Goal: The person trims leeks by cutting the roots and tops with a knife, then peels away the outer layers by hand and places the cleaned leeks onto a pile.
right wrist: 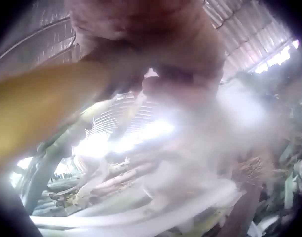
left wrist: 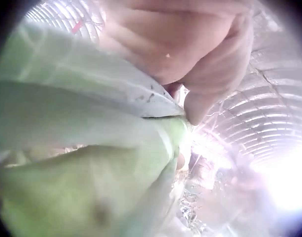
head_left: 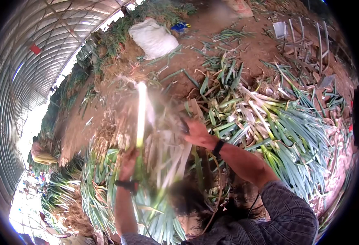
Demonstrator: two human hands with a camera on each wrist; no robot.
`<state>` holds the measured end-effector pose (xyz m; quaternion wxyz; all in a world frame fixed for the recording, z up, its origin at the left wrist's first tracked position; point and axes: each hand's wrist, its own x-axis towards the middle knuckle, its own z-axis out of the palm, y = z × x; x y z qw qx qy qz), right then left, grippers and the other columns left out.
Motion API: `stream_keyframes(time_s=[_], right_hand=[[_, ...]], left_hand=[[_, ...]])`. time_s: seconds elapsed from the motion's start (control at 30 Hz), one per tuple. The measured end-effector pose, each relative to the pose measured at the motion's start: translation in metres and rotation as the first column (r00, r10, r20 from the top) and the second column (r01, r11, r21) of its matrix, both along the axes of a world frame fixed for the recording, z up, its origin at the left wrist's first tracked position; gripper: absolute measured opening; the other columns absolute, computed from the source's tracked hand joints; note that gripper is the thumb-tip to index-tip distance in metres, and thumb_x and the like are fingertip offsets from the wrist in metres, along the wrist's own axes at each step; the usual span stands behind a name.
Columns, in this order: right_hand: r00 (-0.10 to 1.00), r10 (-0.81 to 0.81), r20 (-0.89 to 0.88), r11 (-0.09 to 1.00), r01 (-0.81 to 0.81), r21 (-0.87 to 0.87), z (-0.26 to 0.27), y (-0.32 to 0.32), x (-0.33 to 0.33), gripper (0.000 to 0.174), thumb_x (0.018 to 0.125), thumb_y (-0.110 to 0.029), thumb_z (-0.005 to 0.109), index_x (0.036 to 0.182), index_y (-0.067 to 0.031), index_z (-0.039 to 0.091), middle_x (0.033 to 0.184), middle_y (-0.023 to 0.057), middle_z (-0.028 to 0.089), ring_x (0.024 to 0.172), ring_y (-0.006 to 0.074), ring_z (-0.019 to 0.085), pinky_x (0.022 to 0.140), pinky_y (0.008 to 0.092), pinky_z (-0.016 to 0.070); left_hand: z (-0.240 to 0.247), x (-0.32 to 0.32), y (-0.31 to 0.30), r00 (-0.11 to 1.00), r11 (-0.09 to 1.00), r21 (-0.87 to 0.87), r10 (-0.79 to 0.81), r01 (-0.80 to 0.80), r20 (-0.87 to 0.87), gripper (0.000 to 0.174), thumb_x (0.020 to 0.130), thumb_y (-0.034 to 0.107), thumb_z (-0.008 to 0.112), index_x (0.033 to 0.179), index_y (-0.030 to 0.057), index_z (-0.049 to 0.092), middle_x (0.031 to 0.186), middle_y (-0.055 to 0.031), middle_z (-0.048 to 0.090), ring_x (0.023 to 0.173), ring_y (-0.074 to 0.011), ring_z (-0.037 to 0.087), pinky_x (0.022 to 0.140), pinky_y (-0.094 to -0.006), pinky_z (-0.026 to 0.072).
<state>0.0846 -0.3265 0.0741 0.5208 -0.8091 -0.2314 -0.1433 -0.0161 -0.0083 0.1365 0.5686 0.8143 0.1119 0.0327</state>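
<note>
My left hand (head_left: 128, 163) grips a leek (head_left: 141, 116) around its green part, the bright white shank pointing up and away from me. In the left wrist view, broad green leaves (left wrist: 86, 116) spread toward the camera from beneath the curled fingers. My right hand (head_left: 200, 135) holds a small dark tool (head_left: 184, 125), apparently an air gun, to the right of the shank. A tan hose (head_left: 219, 183) runs down from that hand, yellow and blurred in the right wrist view. Whitish haze and loose skins blur the space between both hands.
A heap of leeks (head_left: 298, 134) lies on the right, with trimmed leaves around it. More leeks (head_left: 101, 192) are piled at the left and below. A white sack (head_left: 153, 38) sits farther off on the bare soil, beneath an arched tunnel roof (head_left: 36, 61). Metal rods (head_left: 320, 43) stand at the far right.
</note>
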Motion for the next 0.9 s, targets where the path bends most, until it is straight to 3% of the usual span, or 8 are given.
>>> stream_keyframes(time_s=[0.13, 0.3, 0.37, 0.47, 0.67, 0.73, 0.83, 0.9], right_hand=[[0.978, 0.051, -0.201, 0.999, -0.051, 0.004, 0.011, -0.003, -0.006, 0.034, 0.073, -0.008, 0.063, 0.106, -0.0055, 0.062, 0.1, 0.0112, 0.057, 0.092, 0.028, 0.058, 0.084, 0.0472, 0.0461], [0.999, 0.028, 0.017, 0.978, -0.024, -0.206, -0.017, 0.001, 0.002, 0.049, 0.085, -0.023, 0.06, 0.13, -0.007, 0.047, 0.09, 0.0233, 0.066, 0.074, 0.0421, 0.065, 0.067, 0.0487, 0.0543], [0.999, 0.05, -0.003, 0.978, -0.049, -0.202, -0.02, 0.0, 0.001, 0.046, 0.081, -0.019, 0.06, 0.125, -0.0073, 0.051, 0.1, 0.0218, 0.061, 0.086, 0.0406, 0.06, 0.08, 0.0512, 0.0471], [0.993, 0.084, -0.08, 0.975, -0.098, -0.197, -0.013, 0.0, -0.004, 0.037, 0.073, -0.011, 0.063, 0.11, -0.0068, 0.062, 0.119, 0.0187, 0.052, 0.112, 0.0373, 0.05, 0.102, 0.057, 0.0332], [0.985, 0.101, -0.14, 0.971, -0.128, -0.201, 0.008, 0.0, -0.021, 0.034, 0.081, -0.018, 0.062, 0.112, -0.0047, 0.059, 0.098, 0.0195, 0.06, 0.095, 0.0354, 0.058, 0.081, 0.0501, 0.0479], [0.945, 0.212, -0.25, 0.908, -0.285, -0.307, -0.014, 0.001, -0.02, 0.036, 0.083, -0.026, 0.065, 0.111, -0.0045, 0.057, 0.079, 0.021, 0.062, 0.075, 0.0396, 0.064, 0.068, 0.0475, 0.0517], [0.84, 0.442, -0.315, 0.806, -0.526, -0.272, -0.003, 0.002, -0.037, 0.028, 0.081, -0.025, 0.068, 0.096, -0.0043, 0.057, 0.079, 0.0206, 0.063, 0.077, 0.0391, 0.064, 0.068, 0.0472, 0.0499], [0.759, 0.504, -0.412, 0.697, -0.639, -0.326, 0.013, 0.003, -0.049, 0.03, 0.079, -0.024, 0.068, 0.1, -0.0055, 0.059, 0.08, 0.0204, 0.064, 0.076, 0.0405, 0.064, 0.067, 0.0485, 0.0493]], left_hand=[[-0.012, -0.004, -0.017, 0.979, 0.982, 0.183, 0.002, -0.04, 0.202, 0.028, 0.091, 0.018, 0.068, 0.112, 0.0004, 0.064, 0.086, -0.0018, 0.062, 0.07, -0.0101, 0.057, 0.064, -0.0259, 0.0473], [0.023, -0.023, -0.049, 0.993, 0.997, 0.016, 0.079, -0.081, 0.084, 0.022, 0.089, 0.013, 0.068, 0.107, 0.0008, 0.064, 0.083, 0.0, 0.059, 0.074, -0.0096, 0.051, 0.064, -0.0262, 0.0432], [-0.001, -0.021, -0.022, 0.999, 0.994, 0.11, -0.02, 0.016, 0.033, 0.018, 0.088, 0.012, 0.069, 0.102, 0.0016, 0.063, 0.082, 0.0009, 0.058, 0.075, -0.0098, 0.049, 0.064, -0.0268, 0.0424], [-0.006, -0.026, -0.023, 0.986, 0.997, 0.062, 0.031, -0.042, 0.163, 0.013, 0.088, 0.011, 0.067, 0.097, 0.0037, 0.061, 0.082, 0.0017, 0.057, 0.074, -0.0098, 0.048, 0.065, -0.0277, 0.0416], [-0.043, -0.03, 0.012, 0.998, 0.956, 0.292, -0.019, 0.0, 0.061, 0.036, 0.086, 0.019, 0.07, 0.113, -0.0013, 0.061, 0.092, -0.0022, 0.062, 0.08, -0.0134, 0.053, 0.07, -0.0296, 0.0441], [-0.061, -0.039, 0.031, 0.981, 0.998, -0.058, 0.05, -0.04, 0.189, 0.04, 0.087, 0.024, 0.069, 0.114, -0.0028, 0.06, 0.092, -0.0029, 0.063, 0.08, -0.0137, 0.055, 0.07, -0.0297, 0.0453], [-0.078, -0.025, 0.059, 0.98, 0.978, -0.07, 0.198, -0.198, -0.02, 0.04, 0.092, 0.034, 0.063, 0.114, 0.0008, 0.062, 0.092, -0.0049, 0.066, 0.081, -0.0157, 0.061, 0.071, -0.0301, 0.0496], [-0.044, -0.037, 0.048, 0.966, 0.904, -0.377, 0.119, -0.202, -0.231, 0.04, 0.095, 0.039, 0.058, 0.118, 0.0061, 0.062, 0.095, -0.006, 0.067, 0.085, -0.017, 0.063, 0.078, -0.031, 0.0519]])
